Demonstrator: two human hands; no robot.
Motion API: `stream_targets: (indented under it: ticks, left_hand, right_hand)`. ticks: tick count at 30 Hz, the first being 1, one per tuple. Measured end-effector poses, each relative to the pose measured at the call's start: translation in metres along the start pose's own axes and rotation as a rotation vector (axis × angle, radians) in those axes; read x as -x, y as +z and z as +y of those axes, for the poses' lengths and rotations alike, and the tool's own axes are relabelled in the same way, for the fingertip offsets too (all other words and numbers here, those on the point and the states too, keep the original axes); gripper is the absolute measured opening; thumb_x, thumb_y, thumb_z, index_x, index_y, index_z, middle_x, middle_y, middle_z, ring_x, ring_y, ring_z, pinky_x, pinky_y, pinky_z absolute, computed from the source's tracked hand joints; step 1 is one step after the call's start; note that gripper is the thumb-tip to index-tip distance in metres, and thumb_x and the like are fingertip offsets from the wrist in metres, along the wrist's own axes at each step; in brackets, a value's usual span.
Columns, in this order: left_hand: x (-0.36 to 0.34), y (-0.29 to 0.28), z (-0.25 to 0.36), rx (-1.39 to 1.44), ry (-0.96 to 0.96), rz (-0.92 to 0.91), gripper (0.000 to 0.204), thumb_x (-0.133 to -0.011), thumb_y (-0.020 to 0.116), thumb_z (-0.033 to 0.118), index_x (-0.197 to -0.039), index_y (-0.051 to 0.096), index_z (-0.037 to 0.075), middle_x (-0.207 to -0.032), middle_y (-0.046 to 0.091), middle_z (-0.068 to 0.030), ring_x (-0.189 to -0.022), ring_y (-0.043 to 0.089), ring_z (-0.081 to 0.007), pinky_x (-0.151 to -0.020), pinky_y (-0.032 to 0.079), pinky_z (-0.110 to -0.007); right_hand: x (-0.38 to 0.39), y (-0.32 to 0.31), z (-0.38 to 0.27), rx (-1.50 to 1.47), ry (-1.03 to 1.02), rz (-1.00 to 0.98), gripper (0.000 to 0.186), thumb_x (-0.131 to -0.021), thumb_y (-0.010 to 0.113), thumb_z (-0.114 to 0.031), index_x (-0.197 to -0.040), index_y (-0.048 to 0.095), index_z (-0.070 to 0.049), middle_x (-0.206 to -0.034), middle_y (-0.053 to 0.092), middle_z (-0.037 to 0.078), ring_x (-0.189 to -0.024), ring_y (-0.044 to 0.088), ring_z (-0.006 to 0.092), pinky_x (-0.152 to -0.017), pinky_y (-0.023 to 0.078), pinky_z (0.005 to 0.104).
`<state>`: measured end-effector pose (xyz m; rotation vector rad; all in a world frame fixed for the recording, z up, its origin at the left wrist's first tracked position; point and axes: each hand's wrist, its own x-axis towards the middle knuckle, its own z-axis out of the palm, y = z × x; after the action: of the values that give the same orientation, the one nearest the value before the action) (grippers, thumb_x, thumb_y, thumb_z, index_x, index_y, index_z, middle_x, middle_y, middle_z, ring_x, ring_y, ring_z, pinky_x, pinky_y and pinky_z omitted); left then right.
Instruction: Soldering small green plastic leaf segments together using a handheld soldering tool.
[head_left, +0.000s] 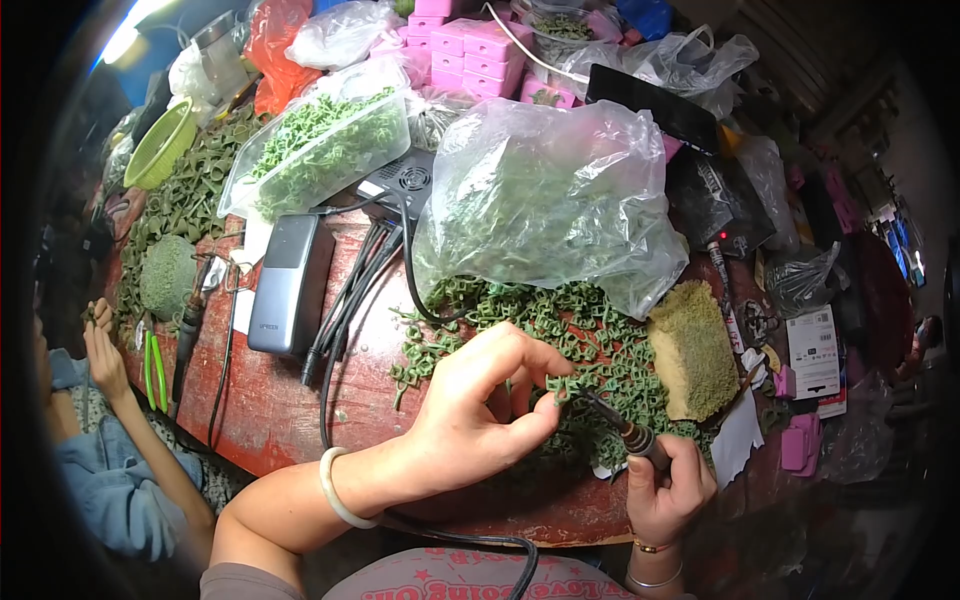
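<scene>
My left hand [478, 410] is closed in a pinch on a small green plastic piece [563, 387], held over the table. In my right hand [670, 495] is a soldering iron [632, 436], gripped by its dark handle. Its tip points up and left and is at the green piece; whether the two touch is too small to tell. Beneath and behind both hands spreads a loose pile of similar green pieces [585, 325]. A yellowish block with a greenish, crumb-covered top [692, 350] lies to the right of the pile.
Behind the pile sits a large clear plastic bag [550, 190]. A grey power bank [290, 285] and black cables [350, 290] lie left, near a clear tub [320, 150] of green pieces. Pink boxes [465, 55] are stacked behind. Another person's hands [103, 350] are at far left.
</scene>
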<state>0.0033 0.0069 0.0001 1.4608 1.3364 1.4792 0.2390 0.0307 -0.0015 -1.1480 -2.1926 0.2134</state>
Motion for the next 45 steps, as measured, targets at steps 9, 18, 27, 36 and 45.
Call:
stream_targets:
  ticks: [9, 18, 27, 36, 45]
  left_hand:
    - [-0.001, -0.001, 0.001, -0.009, 0.001, -0.011, 0.025, -0.074, 0.068, -0.004, -0.098, 0.063, 0.001, -0.078, 0.049, 0.0004, -0.062, 0.045, -0.0050, -0.055, 0.036, -0.021]
    - [-0.004, -0.012, 0.011, 0.921, -0.448, -0.208, 0.020, -0.088, 0.066, 0.006, -0.104, 0.054, 0.005, -0.091, 0.058, -0.0024, -0.060, 0.050, -0.0050, -0.047, 0.038, -0.019]
    - [0.001, -0.008, -0.006, 0.683, -0.348, -0.617, 0.011, -0.089, 0.069, 0.012, -0.091, 0.061, 0.004, -0.080, 0.063, 0.0010, -0.070, 0.058, -0.0050, -0.059, 0.045, -0.020]
    - [-0.003, -0.011, -0.005, 0.639, -0.410, -0.640, 0.008, -0.087, 0.068, 0.002, -0.092, 0.062, -0.001, -0.088, 0.062, -0.0040, -0.081, 0.057, -0.0110, -0.073, 0.047, -0.026]
    - [0.004, -0.007, -0.006, 0.687, -0.327, -0.732, 0.009, -0.089, 0.067, 0.004, -0.094, 0.061, 0.000, -0.089, 0.063, -0.0023, -0.086, 0.057, -0.0080, -0.077, 0.047, -0.023]
  right_hand:
    - [0.001, 0.003, 0.002, -0.029, -0.003, 0.046, 0.040, -0.086, 0.070, -0.040, -0.083, 0.058, -0.002, -0.063, 0.050, 0.007, -0.048, 0.050, 0.0238, -0.044, 0.038, 0.0351]
    - [-0.023, 0.001, -0.012, -0.284, 0.448, -0.009, 0.024, -0.079, 0.077, -0.010, -0.088, 0.058, 0.001, -0.074, 0.062, 0.009, -0.064, 0.059, 0.0119, -0.051, 0.047, 0.0269]
    - [-0.034, 0.013, -0.022, -0.302, 0.280, -0.263, 0.027, -0.077, 0.071, -0.001, -0.098, 0.055, -0.001, -0.081, 0.064, 0.015, -0.070, 0.067, 0.0313, -0.053, 0.052, 0.0347]
    - [-0.033, 0.010, -0.020, -0.265, 0.276, -0.262, 0.025, -0.076, 0.070, -0.002, -0.096, 0.054, -0.003, -0.082, 0.063, 0.014, -0.067, 0.064, 0.0329, -0.054, 0.049, 0.0386]
    - [-0.034, 0.011, -0.024, -0.168, 0.230, -0.238, 0.026, -0.076, 0.073, -0.006, -0.096, 0.055, -0.004, -0.082, 0.063, 0.014, -0.072, 0.063, 0.0357, -0.061, 0.050, 0.0411]
